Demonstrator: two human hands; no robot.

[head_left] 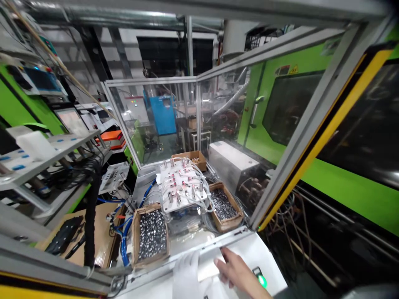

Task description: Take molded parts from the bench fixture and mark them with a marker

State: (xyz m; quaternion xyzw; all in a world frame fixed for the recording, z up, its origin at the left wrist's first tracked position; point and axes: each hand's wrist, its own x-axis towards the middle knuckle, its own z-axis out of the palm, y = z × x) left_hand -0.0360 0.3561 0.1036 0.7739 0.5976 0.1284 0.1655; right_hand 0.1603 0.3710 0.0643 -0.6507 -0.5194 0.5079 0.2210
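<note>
**Hands on a white glove at the machine's front ledge**

A white glove [187,272] lies on the white ledge [264,257], just in front of the fixture plate [182,185], its long axis running toward that plate, fingers pointing away. The right hand [235,272], bare, rests on its edge with fingers loosely spread. Whether the left hand is inside the glove cannot be told. Cardboard boxes of small metal parts [152,236] flank the plate; green machines [311,124] stand behind clear guard panels.

Left hand [187,274] wrapped in a white, loose-fitting fabric glove, creased over the knuckles and covering every finger. Right hand [235,270] ungloved, with a bare forearm running off toward the lower edge. No sleeve, watch or ring visible on either.
</note>
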